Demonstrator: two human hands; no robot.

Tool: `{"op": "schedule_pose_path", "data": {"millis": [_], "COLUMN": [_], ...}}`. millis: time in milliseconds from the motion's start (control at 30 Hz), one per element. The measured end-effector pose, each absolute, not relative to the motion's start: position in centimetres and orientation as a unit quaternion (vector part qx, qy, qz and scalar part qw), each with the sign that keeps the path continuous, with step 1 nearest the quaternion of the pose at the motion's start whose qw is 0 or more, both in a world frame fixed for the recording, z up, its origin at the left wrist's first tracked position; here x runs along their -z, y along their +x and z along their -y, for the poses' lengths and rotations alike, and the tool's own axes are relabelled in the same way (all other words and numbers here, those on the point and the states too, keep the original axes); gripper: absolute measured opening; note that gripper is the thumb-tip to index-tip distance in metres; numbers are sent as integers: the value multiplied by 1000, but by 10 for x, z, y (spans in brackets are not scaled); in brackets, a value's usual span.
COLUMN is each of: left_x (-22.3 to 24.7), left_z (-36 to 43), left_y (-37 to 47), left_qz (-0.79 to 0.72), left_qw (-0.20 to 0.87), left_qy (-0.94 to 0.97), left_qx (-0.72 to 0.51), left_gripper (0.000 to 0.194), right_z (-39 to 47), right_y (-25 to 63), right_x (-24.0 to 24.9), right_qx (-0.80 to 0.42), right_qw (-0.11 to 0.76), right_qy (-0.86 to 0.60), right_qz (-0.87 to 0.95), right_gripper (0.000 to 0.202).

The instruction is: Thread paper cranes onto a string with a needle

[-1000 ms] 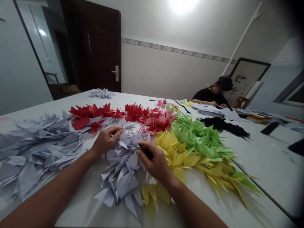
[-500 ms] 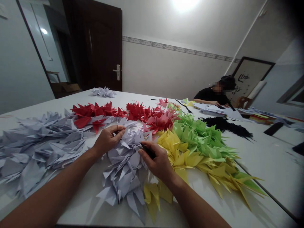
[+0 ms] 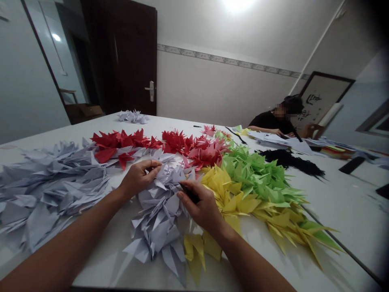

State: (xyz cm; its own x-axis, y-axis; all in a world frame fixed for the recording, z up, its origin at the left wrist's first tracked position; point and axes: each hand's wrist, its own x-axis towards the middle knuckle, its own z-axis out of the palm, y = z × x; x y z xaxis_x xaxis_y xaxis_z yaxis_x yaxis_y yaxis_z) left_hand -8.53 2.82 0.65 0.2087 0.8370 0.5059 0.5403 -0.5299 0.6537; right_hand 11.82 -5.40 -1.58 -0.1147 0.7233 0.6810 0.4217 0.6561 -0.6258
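Note:
My left hand is closed in a pinch at the far end of a white folded-paper strand. What lies between its fingertips is too small to make out. My right hand grips a slim black object with a pointed tip, mostly hidden in the palm. That tip points left toward the white paper pieces, which look like folded cranes. Yellow folded pieces lie just right of my right hand. Red folded pieces and pink ones lie beyond both hands.
More white folded pieces spread across the left of the table. Green ones lie to the right, near a bundle of black cords. A person sits at the far right behind paper sheets. One small white pile stands farther back.
Both hands keep the same grip and place. The view has shifted very slightly; the paper pieces look unmoved.

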Motion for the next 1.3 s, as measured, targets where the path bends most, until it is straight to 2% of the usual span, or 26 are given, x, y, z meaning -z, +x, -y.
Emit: {"op": "schedule_pose_path", "data": {"millis": [933,1300], "left_x": [1,6], "left_z": [-31,-39], "left_y": [-87,-94], "left_qz": [-446,-445], "left_qw": [180,205], "left_qy": [755,718], "left_qx": [-446,-495], "left_gripper": [30,37], "right_z": [55,53], "right_y": [119,120], "right_x": [18,22], "right_qx": [-84,-93], "right_qw": [528,530], "right_qy": [-380,-393], "right_qz": [755,746], "right_gripper": [21,20]}}
